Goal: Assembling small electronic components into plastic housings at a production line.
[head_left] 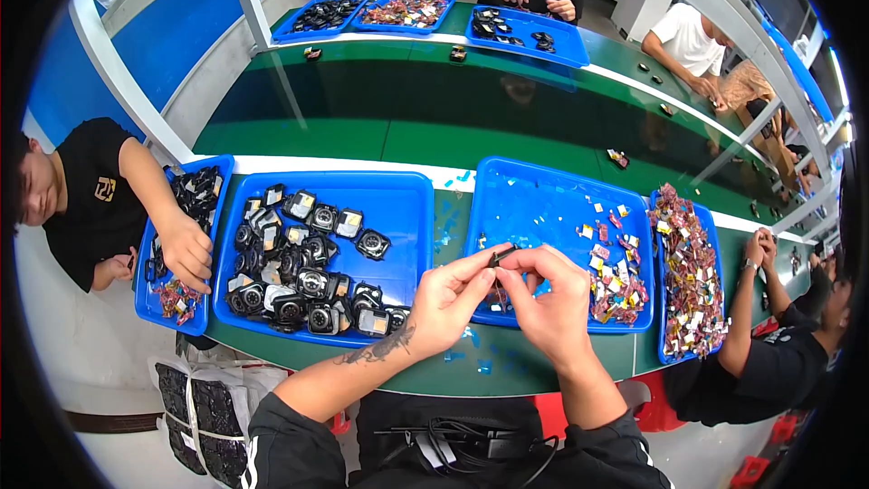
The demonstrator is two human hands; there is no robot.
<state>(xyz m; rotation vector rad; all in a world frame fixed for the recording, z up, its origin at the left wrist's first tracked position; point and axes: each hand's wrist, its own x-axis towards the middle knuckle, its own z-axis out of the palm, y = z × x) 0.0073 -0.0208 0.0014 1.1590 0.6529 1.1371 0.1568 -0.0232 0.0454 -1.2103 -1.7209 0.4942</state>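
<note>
My left hand point(450, 297) and my right hand point(549, 294) meet over the near edge of a blue tray point(566, 188). Between their pinched fingertips is a small, thin black part point(501, 256), seen edge-on, so its exact kind cannot be made out. The tray below holds small reddish parts with white labels point(618, 294) along its right side, plus scraps of blue film. Left of my hands, another blue tray point(398, 199) carries a heap of black smartwatch cases point(312, 282), some with round sensor backs facing up.
At far right stands a narrow tray piled with reddish parts point(690, 281). A co-worker's hand point(186, 254) reaches over a tray on the left. Beyond runs a green conveyor belt point(407, 131) carrying a few small pieces, with more trays and co-workers behind. Blue film scraps point(484, 366) litter the table edge.
</note>
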